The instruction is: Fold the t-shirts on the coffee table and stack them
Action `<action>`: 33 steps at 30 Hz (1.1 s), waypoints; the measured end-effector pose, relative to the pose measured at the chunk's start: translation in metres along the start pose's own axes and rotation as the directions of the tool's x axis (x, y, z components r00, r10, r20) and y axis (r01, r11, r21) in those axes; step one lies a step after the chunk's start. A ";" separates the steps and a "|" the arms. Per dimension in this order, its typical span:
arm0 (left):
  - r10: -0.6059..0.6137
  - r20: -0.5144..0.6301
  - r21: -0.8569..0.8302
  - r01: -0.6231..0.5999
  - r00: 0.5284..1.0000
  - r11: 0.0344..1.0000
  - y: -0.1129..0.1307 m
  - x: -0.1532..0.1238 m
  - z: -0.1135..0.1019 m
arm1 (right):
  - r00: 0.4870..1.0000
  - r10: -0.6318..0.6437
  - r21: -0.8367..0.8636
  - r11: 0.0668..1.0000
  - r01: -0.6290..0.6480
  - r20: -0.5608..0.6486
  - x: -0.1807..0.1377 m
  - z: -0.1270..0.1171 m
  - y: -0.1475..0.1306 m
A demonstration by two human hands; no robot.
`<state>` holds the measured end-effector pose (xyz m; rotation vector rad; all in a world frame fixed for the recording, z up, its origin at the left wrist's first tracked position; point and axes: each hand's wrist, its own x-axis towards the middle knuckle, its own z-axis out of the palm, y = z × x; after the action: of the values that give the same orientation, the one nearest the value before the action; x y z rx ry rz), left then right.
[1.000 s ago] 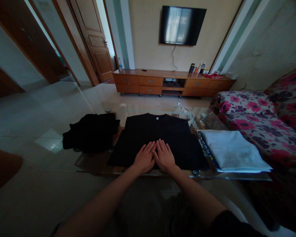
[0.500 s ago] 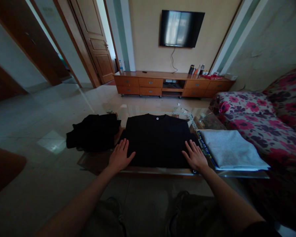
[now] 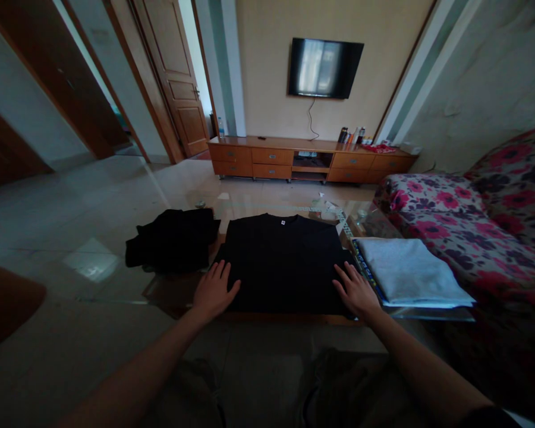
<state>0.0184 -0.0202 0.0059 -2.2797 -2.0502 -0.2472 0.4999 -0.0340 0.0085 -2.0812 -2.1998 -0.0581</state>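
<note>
A black T-shirt [image 3: 283, 261] lies flat in front of me on the glass table, its neckline with a small white label at the far edge. My left hand [image 3: 214, 291] rests open on the shirt's left side, fingers stretched and pointing away from me. On the right side, my right hand [image 3: 355, 290] lies open with spread fingers. Neither hand grips the cloth. Left of the shirt sits a heap of black clothing [image 3: 173, 241]. To the right is a folded light grey cloth [image 3: 417, 270] with a patterned blue item [image 3: 369, 270] along its left edge.
The glass table [image 3: 432, 314] has a hard front edge near my knees. A sofa with a floral cover [image 3: 468, 232] stands at the right. Across the tiled floor are a long wooden TV cabinet [image 3: 271, 156] and a wall-mounted television [image 3: 325, 68].
The view has tilted up slightly, so the scene sits lower in the picture. Both hands stay on the sides of the shirt, which lies slightly nearer the table's front edge.
</note>
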 end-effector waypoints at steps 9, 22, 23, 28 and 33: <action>0.085 0.029 0.001 -0.085 0.996 0.996 -0.021 0.050 0.007 | 0.996 0.084 -0.038 0.996 -0.083 0.020 0.035 0.010 0.002; 0.092 0.015 -0.022 -0.092 0.996 0.996 0.004 0.081 0.013 | 0.993 0.114 -0.018 0.993 -0.113 0.028 0.078 0.009 -0.016; 0.059 0.030 -0.031 -0.058 0.998 0.998 0.003 0.084 0.016 | 0.991 0.124 -0.006 0.992 -0.124 0.042 0.080 0.010 -0.015; -0.028 0.021 -0.034 0.028 0.999 0.999 0.009 0.092 0.021 | 0.975 0.218 0.008 0.976 -0.218 0.049 0.083 0.010 -0.019; 0.181 -0.050 -0.089 -0.185 0.982 0.979 0.071 0.089 0.017 | 0.999 0.026 0.044 0.999 -0.025 -0.022 0.087 -0.001 -0.091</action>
<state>0.0991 0.0616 0.0082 -2.4752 -1.8311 -0.3830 0.4043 0.0470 0.0230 -2.0748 -2.1420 -0.0309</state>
